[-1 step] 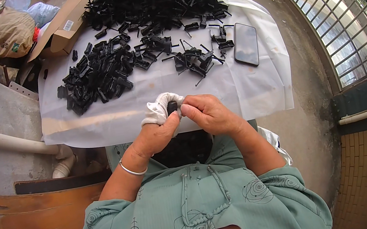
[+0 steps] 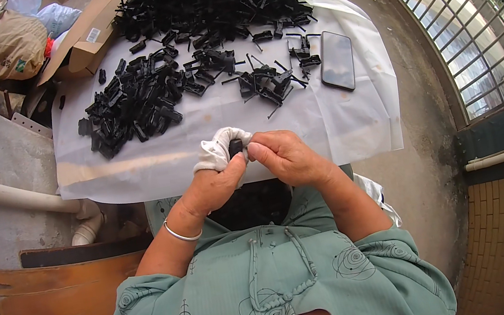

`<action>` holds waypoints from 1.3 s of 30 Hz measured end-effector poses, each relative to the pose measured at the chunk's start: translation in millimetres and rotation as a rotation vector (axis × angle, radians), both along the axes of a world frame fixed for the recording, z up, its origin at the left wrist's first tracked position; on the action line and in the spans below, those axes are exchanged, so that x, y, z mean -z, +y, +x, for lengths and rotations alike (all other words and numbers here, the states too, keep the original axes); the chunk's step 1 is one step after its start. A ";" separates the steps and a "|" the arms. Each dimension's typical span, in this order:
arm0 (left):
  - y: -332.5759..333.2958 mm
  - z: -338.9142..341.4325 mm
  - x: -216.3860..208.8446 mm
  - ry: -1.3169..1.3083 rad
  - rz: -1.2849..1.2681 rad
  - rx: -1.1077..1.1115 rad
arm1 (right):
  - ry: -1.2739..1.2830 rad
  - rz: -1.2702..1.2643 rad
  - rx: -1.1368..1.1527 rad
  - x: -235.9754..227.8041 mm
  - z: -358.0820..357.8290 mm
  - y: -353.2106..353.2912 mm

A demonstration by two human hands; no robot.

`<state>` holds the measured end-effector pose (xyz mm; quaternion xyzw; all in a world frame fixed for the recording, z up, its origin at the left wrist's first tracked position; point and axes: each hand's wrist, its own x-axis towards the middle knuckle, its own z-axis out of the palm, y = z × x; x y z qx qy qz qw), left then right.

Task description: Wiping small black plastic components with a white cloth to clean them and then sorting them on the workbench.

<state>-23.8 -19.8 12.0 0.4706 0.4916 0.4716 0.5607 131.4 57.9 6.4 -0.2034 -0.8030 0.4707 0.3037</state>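
At the near edge of the table my left hand (image 2: 215,184) is closed around a small black plastic part (image 2: 235,147). White cloth (image 2: 216,153), perhaps a glove, covers its fingers, with the thumb bare. My right hand (image 2: 289,156) meets it from the right, thumb and forefinger pinched at the part's right side. Fingers hide most of the part. Beyond my hands, to the left, lies a heap of similar black plastic parts (image 2: 137,100). A smaller cluster of black parts with thin rods (image 2: 269,83) lies ahead to the right.
White sheeting (image 2: 126,169) covers the table. A large pile of black parts (image 2: 206,13) fills its far side. A phone (image 2: 337,61) lies at the right, and an open cardboard box (image 2: 82,52) stands far left. A pale pipe (image 2: 8,190) runs along the left wall.
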 end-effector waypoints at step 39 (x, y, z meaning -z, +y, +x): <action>25.8 16.8 12.7 -0.461 -0.129 -0.183 | 0.075 0.561 0.149 3.7 2.0 4.8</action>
